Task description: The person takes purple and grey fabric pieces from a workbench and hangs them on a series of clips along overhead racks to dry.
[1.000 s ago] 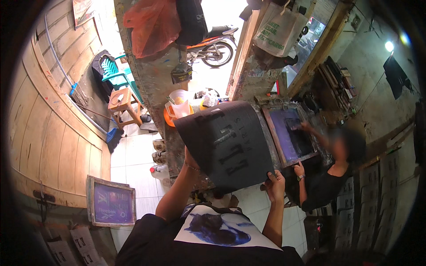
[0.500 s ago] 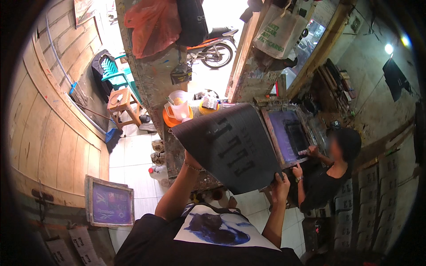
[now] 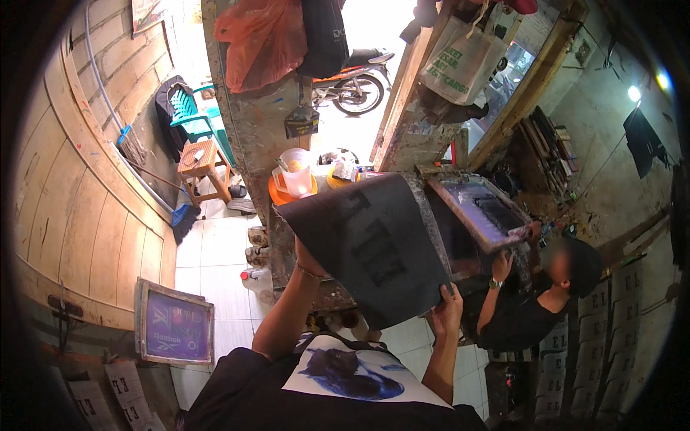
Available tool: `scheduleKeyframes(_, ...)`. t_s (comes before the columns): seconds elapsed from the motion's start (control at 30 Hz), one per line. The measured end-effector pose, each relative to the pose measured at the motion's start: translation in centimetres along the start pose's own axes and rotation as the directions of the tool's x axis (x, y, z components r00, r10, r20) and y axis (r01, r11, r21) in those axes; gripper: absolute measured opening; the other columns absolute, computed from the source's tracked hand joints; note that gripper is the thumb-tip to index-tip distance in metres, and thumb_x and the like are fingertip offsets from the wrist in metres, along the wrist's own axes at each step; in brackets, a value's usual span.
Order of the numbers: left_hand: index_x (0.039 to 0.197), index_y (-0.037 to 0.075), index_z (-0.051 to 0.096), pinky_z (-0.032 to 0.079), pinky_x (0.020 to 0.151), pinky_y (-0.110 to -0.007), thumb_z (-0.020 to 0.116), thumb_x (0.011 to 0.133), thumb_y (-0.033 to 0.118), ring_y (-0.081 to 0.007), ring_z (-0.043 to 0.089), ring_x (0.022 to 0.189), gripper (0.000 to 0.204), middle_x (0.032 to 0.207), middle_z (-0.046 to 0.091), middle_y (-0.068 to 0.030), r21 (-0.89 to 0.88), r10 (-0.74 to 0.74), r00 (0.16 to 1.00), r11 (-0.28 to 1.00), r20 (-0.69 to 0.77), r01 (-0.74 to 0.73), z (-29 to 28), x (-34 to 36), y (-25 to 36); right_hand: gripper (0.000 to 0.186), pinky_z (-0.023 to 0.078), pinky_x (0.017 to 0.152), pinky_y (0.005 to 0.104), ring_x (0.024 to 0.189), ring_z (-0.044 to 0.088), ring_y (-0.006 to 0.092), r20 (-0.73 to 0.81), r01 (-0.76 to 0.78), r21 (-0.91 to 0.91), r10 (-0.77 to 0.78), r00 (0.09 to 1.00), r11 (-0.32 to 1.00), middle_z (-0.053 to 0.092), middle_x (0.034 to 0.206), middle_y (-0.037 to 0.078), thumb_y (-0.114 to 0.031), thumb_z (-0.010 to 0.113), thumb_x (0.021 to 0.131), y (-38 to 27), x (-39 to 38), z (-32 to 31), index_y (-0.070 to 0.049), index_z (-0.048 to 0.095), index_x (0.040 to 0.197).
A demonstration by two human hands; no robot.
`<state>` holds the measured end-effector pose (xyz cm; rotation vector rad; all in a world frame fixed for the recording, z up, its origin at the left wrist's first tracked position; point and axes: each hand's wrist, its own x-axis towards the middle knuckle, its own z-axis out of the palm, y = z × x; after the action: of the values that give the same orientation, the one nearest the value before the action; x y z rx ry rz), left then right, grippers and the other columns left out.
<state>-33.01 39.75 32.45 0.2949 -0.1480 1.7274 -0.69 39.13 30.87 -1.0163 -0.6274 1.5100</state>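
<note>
I hold up a large dark sheet (image 3: 359, 244) printed with black letters, tilted above the workbench. My right hand (image 3: 448, 307) pinches its lower right corner, thumb on the upper face. On the other side, my left hand (image 3: 305, 256) holds the sheet near its left edge; its fingers are hidden behind it. To the right, a co-worker (image 3: 535, 302) in a dark cap and black top tilts up a wooden-framed printing screen (image 3: 478, 205) with both hands. Beneath that screen lies a dark flat surface (image 3: 460, 241).
A pink jug (image 3: 296, 172) stands by an orange dish (image 3: 277, 188) on the bench's far left. Bottles (image 3: 257, 279) line the floor beside the bench. Another framed screen (image 3: 175, 323) leans at lower left. Printed sheets (image 3: 593, 337) hang in rows at right; bags (image 3: 262, 47) hang above.
The co-worker has raised the framed screen from lying flat to tilted, and a hand has moved to its near right corner. My sheet stays held, its surface a little more shaded.
</note>
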Motion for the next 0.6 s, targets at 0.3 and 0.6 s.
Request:
scheduleKeyframes(0.3, 0.116, 0.000, 0.046, 0.035, 0.095, -0.039, 0.036, 0.089, 0.032, -0.0261, 0.049, 0.106, 0.043, 0.116, 0.052, -0.0129, 0.037, 0.111, 0.991, 0.993, -0.082, -0.108, 0.6, 0.6, 1.8, 0.019, 0.041, 0.037, 0.0206, 0.051, 0.055, 0.0090, 0.012, -0.109, -0.061, 0.110, 0.994, 0.992, 0.059, 0.076, 0.002, -0.009, 0.057, 0.081, 0.8, 0.2, 0.6, -0.005, 0.049, 0.097)
scheduleKeyframes(0.6, 0.118, 0.000, 0.044, 0.034, 0.096, -0.040, 0.036, 0.089, 0.034, -0.0272, 0.047, 0.109, 0.046, 0.119, 0.049, -0.0141, -0.049, 0.047, 0.992, 0.998, 0.119, -0.041, 2.4, 0.0, 2.2, 0.020, 0.048, 0.052, 0.0239, 0.069, 0.058, 0.0131, 0.136, -0.179, -0.004, 0.178, 0.975, 0.984, 0.059, 0.085, 0.004, -0.012, 0.059, 0.081, 3.5, 0.3, -0.3, -0.004, 0.049, 0.097)
